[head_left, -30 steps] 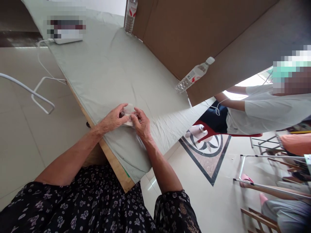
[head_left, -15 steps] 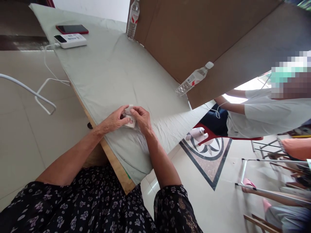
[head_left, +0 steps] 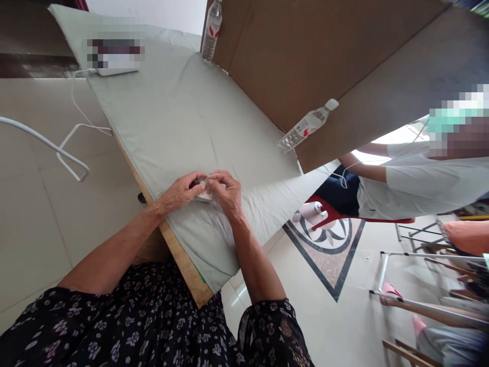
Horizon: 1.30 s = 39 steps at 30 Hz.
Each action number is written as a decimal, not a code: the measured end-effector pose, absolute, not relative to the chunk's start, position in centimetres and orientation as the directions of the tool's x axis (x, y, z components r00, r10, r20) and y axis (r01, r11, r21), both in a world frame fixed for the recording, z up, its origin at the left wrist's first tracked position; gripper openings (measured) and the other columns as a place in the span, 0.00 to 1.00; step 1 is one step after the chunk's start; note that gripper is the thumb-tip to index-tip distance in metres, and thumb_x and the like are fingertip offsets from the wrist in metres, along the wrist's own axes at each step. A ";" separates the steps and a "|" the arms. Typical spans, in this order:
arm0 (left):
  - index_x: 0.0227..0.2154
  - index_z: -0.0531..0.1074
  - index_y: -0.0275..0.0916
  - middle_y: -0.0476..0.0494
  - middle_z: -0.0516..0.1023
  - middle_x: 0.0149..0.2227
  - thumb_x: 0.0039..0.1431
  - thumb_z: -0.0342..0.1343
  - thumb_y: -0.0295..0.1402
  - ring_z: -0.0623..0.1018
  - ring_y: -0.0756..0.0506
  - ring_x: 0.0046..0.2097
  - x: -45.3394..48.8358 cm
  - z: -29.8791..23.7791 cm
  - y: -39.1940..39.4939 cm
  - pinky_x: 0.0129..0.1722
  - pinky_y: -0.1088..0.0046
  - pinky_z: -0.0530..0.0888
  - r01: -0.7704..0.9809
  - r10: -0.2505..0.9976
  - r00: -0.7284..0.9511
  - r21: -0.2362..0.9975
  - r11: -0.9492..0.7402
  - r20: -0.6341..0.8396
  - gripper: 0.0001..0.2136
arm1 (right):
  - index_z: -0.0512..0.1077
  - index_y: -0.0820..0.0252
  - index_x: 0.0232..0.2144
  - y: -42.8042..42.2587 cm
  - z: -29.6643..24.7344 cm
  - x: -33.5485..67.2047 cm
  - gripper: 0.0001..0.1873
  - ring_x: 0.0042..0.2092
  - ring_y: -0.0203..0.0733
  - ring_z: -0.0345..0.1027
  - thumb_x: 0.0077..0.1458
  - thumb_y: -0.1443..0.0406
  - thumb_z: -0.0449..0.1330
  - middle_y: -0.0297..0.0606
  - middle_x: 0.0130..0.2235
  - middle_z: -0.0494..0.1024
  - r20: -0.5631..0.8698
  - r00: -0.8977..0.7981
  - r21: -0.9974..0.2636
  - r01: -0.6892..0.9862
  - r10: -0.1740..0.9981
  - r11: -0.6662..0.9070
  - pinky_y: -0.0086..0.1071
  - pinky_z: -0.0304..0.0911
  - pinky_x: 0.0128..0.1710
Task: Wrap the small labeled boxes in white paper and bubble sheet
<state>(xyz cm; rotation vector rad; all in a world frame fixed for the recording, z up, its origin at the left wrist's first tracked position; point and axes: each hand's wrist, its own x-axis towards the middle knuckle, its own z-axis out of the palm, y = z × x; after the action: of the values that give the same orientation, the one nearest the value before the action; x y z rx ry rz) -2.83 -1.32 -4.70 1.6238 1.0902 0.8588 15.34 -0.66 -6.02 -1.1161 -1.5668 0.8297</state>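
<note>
My left hand (head_left: pixel 179 192) and my right hand (head_left: pixel 228 191) meet over a small pale packet (head_left: pixel 205 194) that lies on the grey-green cloth (head_left: pixel 179 122) near the table's front edge. Both hands have their fingers curled and pinched on the packet, which is mostly hidden under them. My arms come up from the bottom, out of dark flowered sleeves.
A clear water bottle (head_left: pixel 306 125) lies against a brown cardboard wall (head_left: pixel 305 56); another bottle (head_left: pixel 211 29) stands at the back. A white device (head_left: pixel 114 65) with a cable sits far left. A person in a white shirt (head_left: pixel 420 178) sits on a red chair at right.
My fingers have closed more tightly over the packet, covering nearly all of it. The view has shifted slightly; my hands stay in the same place on the cloth.
</note>
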 end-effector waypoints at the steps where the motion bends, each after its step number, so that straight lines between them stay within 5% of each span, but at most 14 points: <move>1: 0.53 0.75 0.34 0.43 0.81 0.39 0.63 0.52 0.48 0.78 0.44 0.40 -2.8 -4.8 -1.3 0.43 0.66 0.74 0.268 0.937 0.346 0.953 -0.144 0.044 0.24 | 0.80 0.53 0.33 -1.1 -6.0 15.5 0.08 0.49 0.44 0.75 0.61 0.58 0.65 0.38 0.43 0.82 0.380 -0.088 -0.866 0.315 0.921 0.387 0.42 0.69 0.56; 7: 0.53 0.74 0.35 0.40 0.82 0.45 0.67 0.47 0.48 0.79 0.41 0.46 -2.4 -5.6 -1.6 0.50 0.62 0.76 0.317 0.948 0.309 0.932 -0.177 0.075 0.24 | 0.83 0.49 0.44 -3.3 -5.8 16.7 0.10 0.59 0.47 0.71 0.68 0.60 0.60 0.41 0.54 0.80 0.534 -0.262 -0.484 0.685 0.804 0.545 0.46 0.63 0.62; 13: 0.54 0.74 0.37 0.35 0.80 0.56 0.70 0.44 0.44 0.76 0.38 0.60 -2.1 -6.2 -2.0 0.65 0.54 0.70 0.342 0.969 0.144 0.909 -0.237 0.199 0.22 | 0.79 0.49 0.53 -3.8 -6.2 16.9 0.15 0.65 0.53 0.66 0.69 0.56 0.59 0.44 0.63 0.75 0.517 -0.421 -0.192 0.792 0.745 0.580 0.47 0.62 0.61; 20: 0.59 0.71 0.34 0.34 0.81 0.55 0.64 0.53 0.40 0.80 0.41 0.51 -2.2 -7.1 -1.3 0.57 0.57 0.76 0.269 0.978 0.153 0.947 -0.176 0.138 0.24 | 0.77 0.50 0.53 -3.7 -6.5 16.9 0.16 0.66 0.52 0.67 0.68 0.54 0.61 0.46 0.65 0.73 0.506 -0.324 -0.337 0.779 0.799 0.529 0.48 0.62 0.64; 25: 0.59 0.71 0.36 0.36 0.82 0.53 0.63 0.54 0.37 0.81 0.43 0.48 -1.9 -7.4 -1.7 0.54 0.60 0.77 0.256 0.969 0.117 0.936 -0.241 0.217 0.23 | 0.63 0.56 0.68 -2.2 -5.6 17.9 0.43 0.69 0.55 0.63 0.57 0.47 0.69 0.51 0.68 0.70 0.416 -0.368 -0.481 0.687 0.831 0.545 0.50 0.61 0.67; 30: 0.58 0.71 0.36 0.37 0.82 0.51 0.62 0.55 0.36 0.80 0.44 0.45 -1.7 -7.5 -1.8 0.52 0.61 0.78 0.266 0.966 0.078 0.929 -0.257 0.245 0.22 | 0.66 0.54 0.65 -1.6 -6.5 17.3 0.33 0.59 0.51 0.75 0.61 0.55 0.67 0.46 0.58 0.81 0.357 -0.375 -0.560 0.647 0.856 0.517 0.48 0.66 0.63; 39: 0.58 0.71 0.37 0.35 0.80 0.53 0.59 0.58 0.35 0.80 0.40 0.52 -1.4 -7.6 -1.9 0.58 0.56 0.77 0.200 0.972 0.004 0.952 -0.232 0.236 0.23 | 0.72 0.55 0.58 -2.6 -7.9 16.9 0.23 0.57 0.50 0.76 0.64 0.56 0.65 0.47 0.56 0.82 0.479 -0.332 -0.536 0.622 0.813 0.570 0.45 0.68 0.60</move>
<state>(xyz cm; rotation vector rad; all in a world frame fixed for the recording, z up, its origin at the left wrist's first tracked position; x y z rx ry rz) -1.36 -1.89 -7.63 1.5268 1.2508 1.2979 16.88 -2.56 -7.86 -1.1429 -2.0690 0.3313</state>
